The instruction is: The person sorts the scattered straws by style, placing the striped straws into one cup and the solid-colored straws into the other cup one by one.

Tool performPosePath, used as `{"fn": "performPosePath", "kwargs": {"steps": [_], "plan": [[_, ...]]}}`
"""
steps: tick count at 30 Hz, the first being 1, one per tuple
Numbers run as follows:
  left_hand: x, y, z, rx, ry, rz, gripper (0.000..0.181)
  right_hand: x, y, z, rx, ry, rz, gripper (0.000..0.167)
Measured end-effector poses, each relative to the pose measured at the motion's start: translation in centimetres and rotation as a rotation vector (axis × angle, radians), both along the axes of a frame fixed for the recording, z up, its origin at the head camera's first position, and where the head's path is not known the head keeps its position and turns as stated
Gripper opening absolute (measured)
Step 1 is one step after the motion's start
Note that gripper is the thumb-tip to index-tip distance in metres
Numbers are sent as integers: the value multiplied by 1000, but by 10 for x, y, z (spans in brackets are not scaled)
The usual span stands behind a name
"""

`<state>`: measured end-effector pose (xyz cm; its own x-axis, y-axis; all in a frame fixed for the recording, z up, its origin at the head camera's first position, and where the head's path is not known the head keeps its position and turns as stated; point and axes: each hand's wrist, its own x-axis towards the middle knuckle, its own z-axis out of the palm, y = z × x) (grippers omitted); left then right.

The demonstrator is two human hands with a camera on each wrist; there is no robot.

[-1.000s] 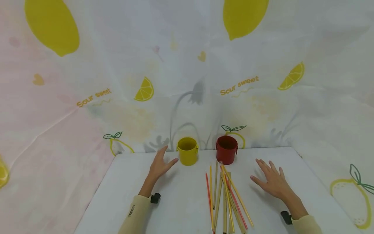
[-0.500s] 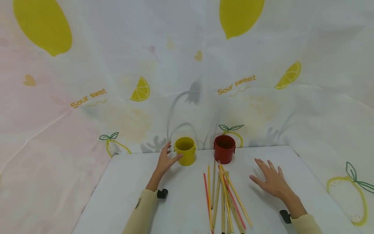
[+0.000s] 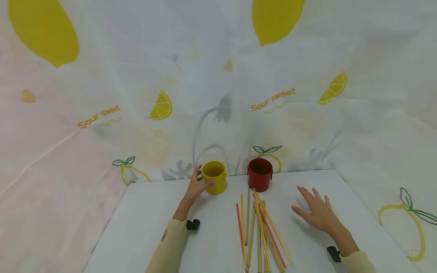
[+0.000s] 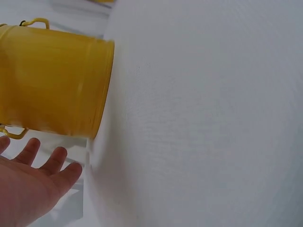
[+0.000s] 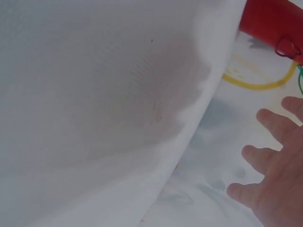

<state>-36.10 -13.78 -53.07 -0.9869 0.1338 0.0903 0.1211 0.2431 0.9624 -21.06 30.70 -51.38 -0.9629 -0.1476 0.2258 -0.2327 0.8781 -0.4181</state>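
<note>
A small yellow bucket (image 3: 218, 185) with side lugs stands upright at the table's back edge. My left hand (image 3: 195, 189) is at its left side, fingers spread and slightly bent, the thumb reaching across its front. In the left wrist view a gap shows between the fingertips of my left hand (image 4: 38, 182) and the bucket (image 4: 52, 82); thumb contact cannot be told. To the right of it stands a red bucket (image 3: 259, 180). My right hand (image 3: 317, 213) hovers over the table's right side with fingers spread, holding nothing. Several slim sticks (image 3: 266, 231), red, yellow and tan, lie loosely fanned before the red bucket.
A white table (image 3: 143, 220) carries everything. Behind it hangs a pale cloth backdrop (image 3: 191, 76) printed with lemons and lettering, reaching down to the table's back edge. In the right wrist view the red bucket (image 5: 270, 21) shows beyond the right hand's fingers.
My left hand has moved right and closer to the yellow bucket, its thumb now across the bucket's front. The head view has shifted slightly. My right hand has stayed nearly still.
</note>
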Motion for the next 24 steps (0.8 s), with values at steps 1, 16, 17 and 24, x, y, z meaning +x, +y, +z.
{"fn": "performPosePath", "kwargs": {"steps": [1, 16, 17, 24], "plan": [[0, 1, -1, 9, -8, 0, 100, 0, 0, 0, 0, -1, 0, 80], [-6, 11, -5, 151, 7, -74, 99, 7, -1, 2, -7, 4, -16, 79], [-6, 11, -3, 153, 3, -79, 99, 7, -1, 2, -5, 4, -17, 78], [9, 15, 27, 113, 10, -104, 93, 6, 0, 1, 3, -4, -26, 79]]}}
